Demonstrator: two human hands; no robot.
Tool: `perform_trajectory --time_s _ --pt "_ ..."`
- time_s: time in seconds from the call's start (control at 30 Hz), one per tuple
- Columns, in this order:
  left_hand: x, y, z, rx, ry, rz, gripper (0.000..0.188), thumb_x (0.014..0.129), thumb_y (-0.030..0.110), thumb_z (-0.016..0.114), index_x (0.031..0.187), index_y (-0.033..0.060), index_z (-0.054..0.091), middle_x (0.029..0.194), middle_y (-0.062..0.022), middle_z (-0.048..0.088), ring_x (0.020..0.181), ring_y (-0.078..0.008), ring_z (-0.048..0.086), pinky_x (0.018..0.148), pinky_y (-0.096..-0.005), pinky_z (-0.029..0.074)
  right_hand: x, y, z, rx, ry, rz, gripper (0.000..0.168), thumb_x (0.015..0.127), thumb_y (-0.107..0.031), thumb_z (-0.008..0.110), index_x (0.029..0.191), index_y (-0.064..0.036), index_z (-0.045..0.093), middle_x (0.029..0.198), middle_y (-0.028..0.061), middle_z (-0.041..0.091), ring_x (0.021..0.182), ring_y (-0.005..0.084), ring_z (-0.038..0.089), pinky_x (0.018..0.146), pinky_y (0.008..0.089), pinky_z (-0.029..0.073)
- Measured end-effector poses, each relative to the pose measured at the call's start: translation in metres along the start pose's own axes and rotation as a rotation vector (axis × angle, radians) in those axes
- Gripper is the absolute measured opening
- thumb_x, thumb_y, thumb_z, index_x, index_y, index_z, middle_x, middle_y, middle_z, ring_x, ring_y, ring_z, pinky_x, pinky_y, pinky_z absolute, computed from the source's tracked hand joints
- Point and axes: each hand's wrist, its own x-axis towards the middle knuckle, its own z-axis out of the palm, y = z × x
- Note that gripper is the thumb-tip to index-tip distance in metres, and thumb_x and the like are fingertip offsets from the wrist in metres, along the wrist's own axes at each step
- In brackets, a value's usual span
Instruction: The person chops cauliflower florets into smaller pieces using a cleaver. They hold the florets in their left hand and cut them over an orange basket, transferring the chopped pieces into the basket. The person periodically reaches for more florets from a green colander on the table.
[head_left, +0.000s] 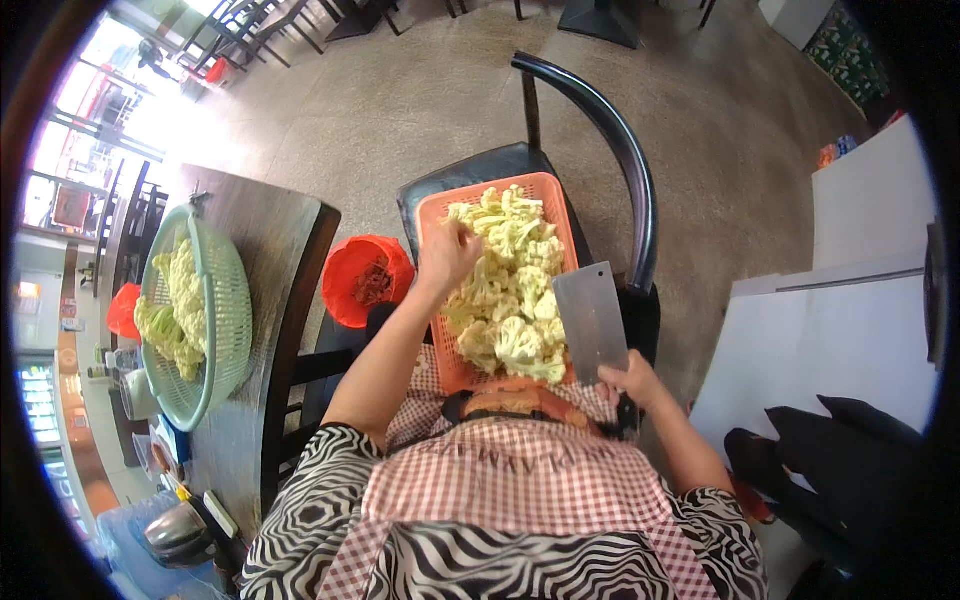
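Pale cauliflower florets fill an orange plastic basket, which rests on a black chair in front of me. My left hand is over the upper left part of the florets, fingers bent; whether it holds a piece is hidden. My right hand grips a cleaver near the basket's lower right side, its broad metal blade pointing away from me and partly overlapping the basket's edge. The cleaver's handle is mostly hidden by the hand.
Left of the basket is a red-lined container with brown scraps. A green colander with larger cauliflower pieces stands on a dark wooden table. The chair's curved black backrest rises beyond the basket's right side. A white cabinet is at right.
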Motion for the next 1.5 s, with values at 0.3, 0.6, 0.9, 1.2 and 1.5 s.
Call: perform_trajectory --time_s 0.3,0.6,0.9,1.2,1.5 --pt "-0.058 -0.026 0.049 0.123 -0.098 -0.085 0.058 0.077 0.030 0.072 0.118 -0.0016 0.046 0.109 -0.0275 0.056 0.099 -0.0426 0.058 0.083 -0.0484 0.050 0.004 0.003 0.006 -0.059 0.045 -0.033 0.028 0.087 -0.025 0.063 0.087 0.003 0.061 0.062 0.0086 0.060 0.045 0.0130 0.053 0.045 0.0250 0.042" --pt "-0.109 -0.057 0.003 -0.619 0.021 0.006 0.028 0.079 0.012 0.072 0.095 0.0079 0.049 0.087 -0.0034 0.062 0.076 -0.0143 0.061 0.063 -0.0304 0.050 0.009 0.014 -0.001 -0.103 0.021 0.004 0.026 0.090 -0.023 0.061 0.093 0.003 0.059 0.063 0.0094 0.061 0.046 0.0142 0.054 0.046 0.0266 0.045" --pt "-0.137 -0.028 -0.022 -1.616 -0.198 -0.217 0.042 0.089 0.005 0.062 0.128 0.0036 0.049 0.105 -0.0044 0.065 0.089 -0.0106 0.062 0.076 -0.0258 0.051 0.030 -0.041 0.062 0.167 0.084 -0.106 0.028 0.096 -0.025 0.055 0.079 -0.003 0.060 0.063 0.0082 0.062 0.048 0.0134 0.055 0.049 0.0269 0.047" --pt "-0.137 0.020 -0.047 -0.572 0.307 0.653 0.034 0.065 -0.012 0.063 0.095 0.0047 0.062 0.112 -0.0124 0.054 0.110 -0.0277 0.054 0.090 -0.0334 0.047 0.062 -0.076 0.132 0.077 0.230 -0.302 0.027 0.093 -0.025 0.062 0.098 0.000 0.056 0.077 0.0079 0.061 0.052 0.0079 0.049 0.047 0.0222 0.041" --pt "-0.138 0.013 -0.036 -1.303 -0.114 0.227 0.062 0.074 -0.008 0.059 0.132 0.0024 0.043 0.128 -0.0089 0.044 0.112 -0.0179 0.051 0.093 -0.0313 0.048 0.055 -0.089 0.150 0.124 0.305 -0.439 0.049 0.077 -0.009 0.073 0.119 0.001 0.050 0.094 0.0072 0.063 0.069 0.0096 0.060 0.051 0.0214 0.047"
